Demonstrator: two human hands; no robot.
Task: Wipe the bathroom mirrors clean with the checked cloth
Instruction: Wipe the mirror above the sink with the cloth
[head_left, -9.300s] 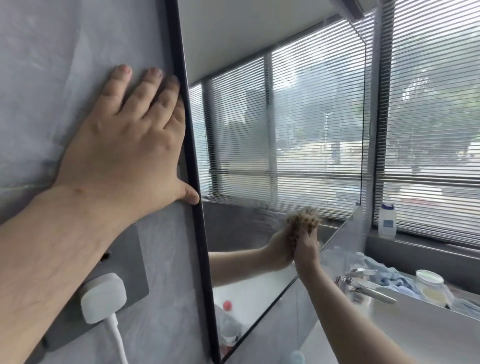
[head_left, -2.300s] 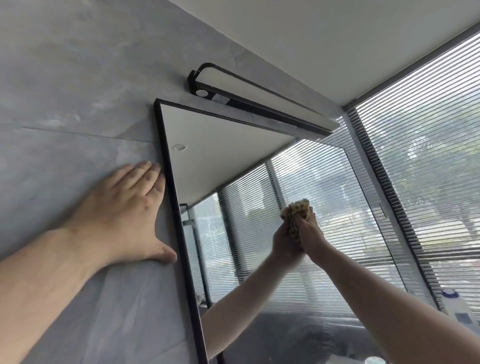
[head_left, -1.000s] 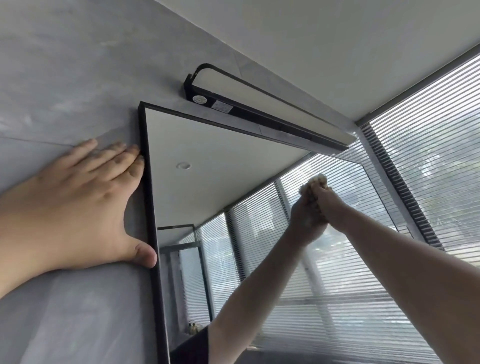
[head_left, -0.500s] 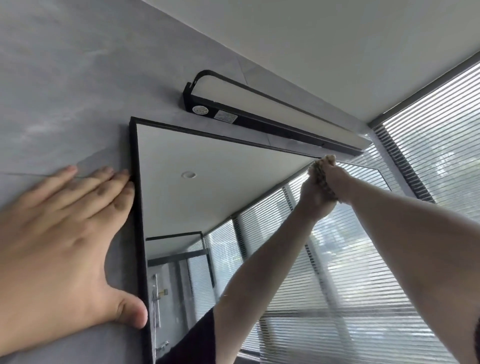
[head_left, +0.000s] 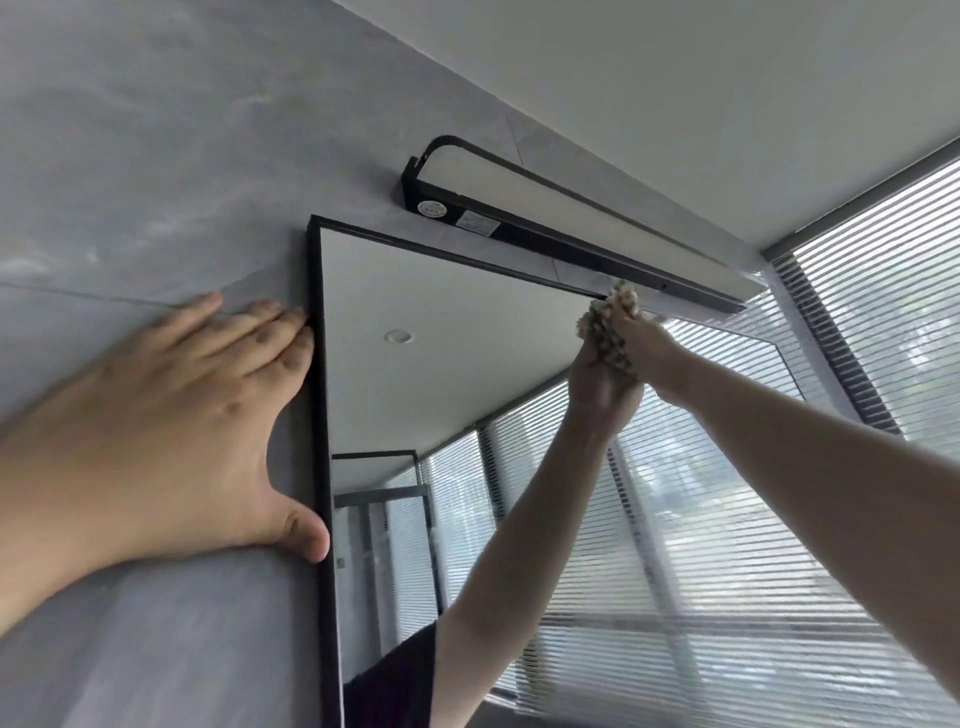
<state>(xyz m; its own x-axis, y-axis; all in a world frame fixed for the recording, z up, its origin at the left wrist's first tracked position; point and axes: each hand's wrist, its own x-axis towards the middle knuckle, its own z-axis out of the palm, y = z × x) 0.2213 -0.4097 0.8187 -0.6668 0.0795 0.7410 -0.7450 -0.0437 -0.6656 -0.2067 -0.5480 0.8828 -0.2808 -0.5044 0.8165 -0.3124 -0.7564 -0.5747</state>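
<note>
Black-framed light bar (head_left: 582, 218) on grey tiled wall (head_left: 156, 156); slatted window blinds (head_left: 893, 291) at right; white ceiling (head_left: 675, 78).

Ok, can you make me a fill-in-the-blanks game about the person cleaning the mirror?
1. The right hand presses the checked ____ against the mirror.
2. The left hand lies flat on the grey ____.
3. The cloth is near the mirror's ____ edge, just under the black lamp.
4. The window blinds are to the ____ of the mirror.

Missing words: cloth; wall; top; right
</note>
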